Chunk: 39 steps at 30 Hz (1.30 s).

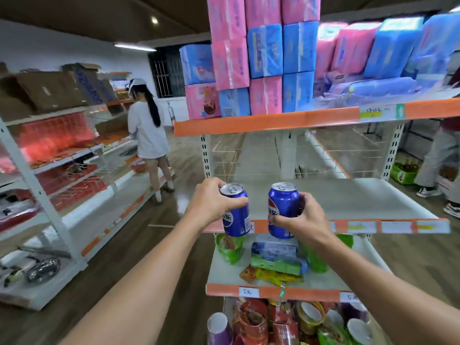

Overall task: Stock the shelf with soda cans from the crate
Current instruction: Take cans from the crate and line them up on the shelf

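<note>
— Above the middle shelf [353, 195], how much room was free?
— Plenty: its grey board lay bare behind the orange edge strip [308, 226], under the stacked tissue packs [265, 70].
— And the grip?
— Left hand [211, 202] was wrapped round the left can [236, 215], right hand [306, 220] round the right can [282, 210]; both cans were upright, apart, at the shelf's front edge.
— Any writing?
— Blue Pepsi cans with Chinese characters; a lower tag [248, 292] read "5元".
</note>
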Tool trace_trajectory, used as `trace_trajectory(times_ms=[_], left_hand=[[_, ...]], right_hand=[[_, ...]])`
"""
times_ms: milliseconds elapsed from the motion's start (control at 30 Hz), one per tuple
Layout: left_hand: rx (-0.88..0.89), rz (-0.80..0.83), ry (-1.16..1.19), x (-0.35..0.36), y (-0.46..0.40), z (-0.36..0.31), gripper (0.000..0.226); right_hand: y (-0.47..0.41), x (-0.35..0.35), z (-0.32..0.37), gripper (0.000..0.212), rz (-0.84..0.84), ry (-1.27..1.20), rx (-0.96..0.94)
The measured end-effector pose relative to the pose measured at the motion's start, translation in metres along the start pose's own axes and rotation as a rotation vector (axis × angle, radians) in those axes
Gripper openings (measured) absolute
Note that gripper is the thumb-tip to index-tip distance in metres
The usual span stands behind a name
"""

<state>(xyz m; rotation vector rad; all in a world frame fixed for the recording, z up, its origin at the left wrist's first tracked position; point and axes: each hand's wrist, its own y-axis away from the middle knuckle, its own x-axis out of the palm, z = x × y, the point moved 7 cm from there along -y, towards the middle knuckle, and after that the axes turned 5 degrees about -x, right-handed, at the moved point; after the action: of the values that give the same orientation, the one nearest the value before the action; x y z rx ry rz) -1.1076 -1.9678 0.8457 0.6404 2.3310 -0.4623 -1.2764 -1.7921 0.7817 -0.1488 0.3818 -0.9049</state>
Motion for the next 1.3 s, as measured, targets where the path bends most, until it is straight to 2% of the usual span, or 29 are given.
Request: trace_trajectory(times_ms=[333,633,833,1067,1300], left_hand=[[-0.045,0.021,0.002,-0.017,-0.088,0.059,0.048],[-0.085,0.051,-0.039,0.010,-0.130,0.076,0.085],[-0.104,0.023,-0.030,0.023,-0.170,0.086,0.060],[-0.124,-0.014,-0.023,0.039,-0.233,0.097,0.058],[-0.141,-0.054,-0.124,0.058,-0.273,0.099,0.064]], right_hand=[[-0.052,0.069,-0.015,0.068,-0.049,0.083,0.079],[-0.086,0.100,-0.040,0.073,0.018,0.114,0.100],[-0.131,0.122,-0.058,0.072,0.069,0.148,0.122],[-0.207,0.147,-0.070,0.067,0.130,0.087,0.097],[-0.257,0.179,-0.084,0.070,0.196,0.071,0.087]])
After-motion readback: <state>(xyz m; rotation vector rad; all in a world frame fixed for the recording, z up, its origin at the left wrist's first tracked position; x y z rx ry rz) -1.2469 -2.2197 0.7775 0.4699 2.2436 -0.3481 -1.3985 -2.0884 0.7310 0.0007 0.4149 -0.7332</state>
